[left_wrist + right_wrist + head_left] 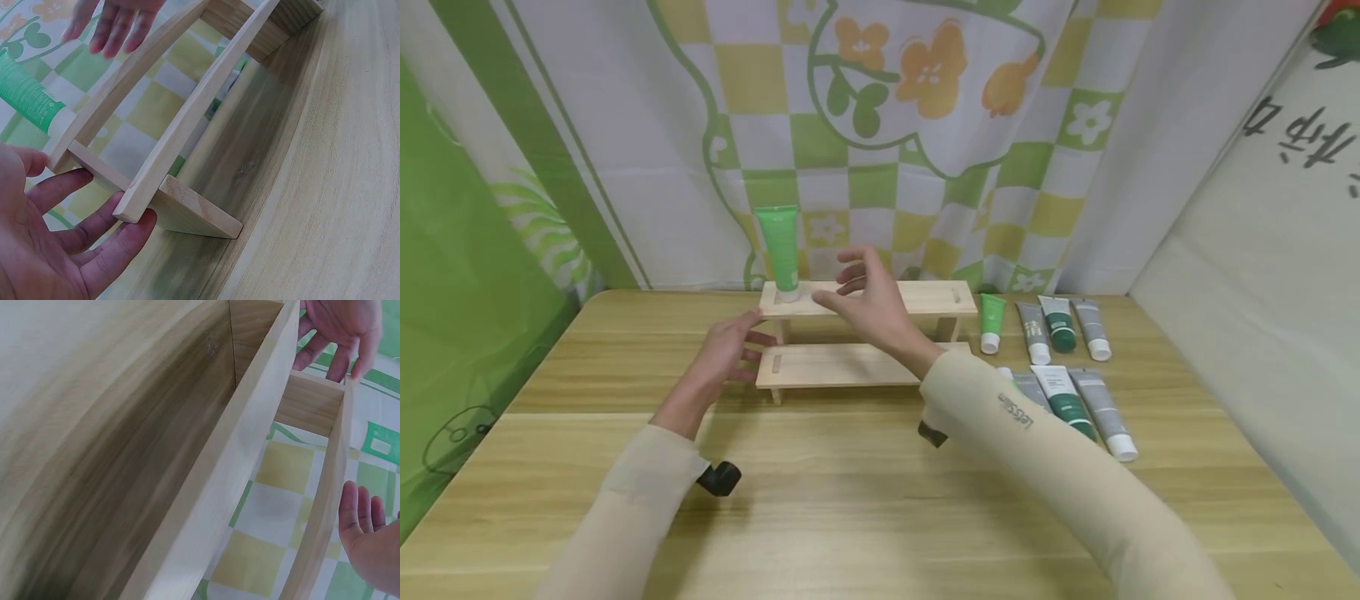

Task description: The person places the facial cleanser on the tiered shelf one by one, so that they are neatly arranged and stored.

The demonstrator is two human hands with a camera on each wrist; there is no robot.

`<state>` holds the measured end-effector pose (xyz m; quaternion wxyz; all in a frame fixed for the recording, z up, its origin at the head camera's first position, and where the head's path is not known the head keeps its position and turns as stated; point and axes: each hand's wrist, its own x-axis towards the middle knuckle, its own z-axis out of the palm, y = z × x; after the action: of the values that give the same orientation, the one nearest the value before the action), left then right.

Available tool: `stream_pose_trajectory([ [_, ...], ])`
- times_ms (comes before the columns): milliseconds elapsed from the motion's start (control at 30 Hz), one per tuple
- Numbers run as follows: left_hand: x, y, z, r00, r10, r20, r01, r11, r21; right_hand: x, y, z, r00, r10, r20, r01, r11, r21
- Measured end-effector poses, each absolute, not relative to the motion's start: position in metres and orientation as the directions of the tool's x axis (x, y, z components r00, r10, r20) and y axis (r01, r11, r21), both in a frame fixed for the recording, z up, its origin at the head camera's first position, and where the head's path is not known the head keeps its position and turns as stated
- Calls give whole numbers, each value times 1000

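A two-tier wooden rack (865, 367) stands on the table. On the left end of its upper shelf, a green squeeze tube (781, 250) stands upright on its white cap. My left hand (726, 346) touches the rack's left end, thumb at the upper shelf and fingers along the side; in the left wrist view its fingertips (140, 228) meet the lower shelf's end. Over the upper shelf, right of the tube, hovers my right hand (872, 300), its fingers loosely bent and holding nothing. The right wrist view shows that right hand (369, 544) beside the upper shelf's edge.
Right of the rack lie several tubes in two rows: a small green tube (992, 321), a grey tube (1090, 325), a white and dark green tube (1060, 396) and others. My right forearm partly hides the front row. A patterned curtain (880, 183) hangs behind the table.
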<state>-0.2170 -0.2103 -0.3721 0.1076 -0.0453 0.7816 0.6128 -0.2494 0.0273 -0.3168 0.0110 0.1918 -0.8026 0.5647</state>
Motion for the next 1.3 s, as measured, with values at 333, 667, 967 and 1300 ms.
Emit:
stream_pose_trajectory([
  [333,-217,-210,-372,-970,57,-238,-219,231,948,-228,85,-317,-942,-276,193,-255,210,-944],
  [667,-215,-213,-371,-973,59,-224,-203,246,948,-203,147,-324,-949,-288,125,-160,104,-982],
  [967,-215,-212,-372,-972,64,-224,-203,244,948,-187,201,-336,-966,-243,88,-118,114,-986],
  [1300,-216,-211,-373,-974,73,-214,-192,233,953,-171,263,-353,-969,-235,72,-73,-4,-997],
])
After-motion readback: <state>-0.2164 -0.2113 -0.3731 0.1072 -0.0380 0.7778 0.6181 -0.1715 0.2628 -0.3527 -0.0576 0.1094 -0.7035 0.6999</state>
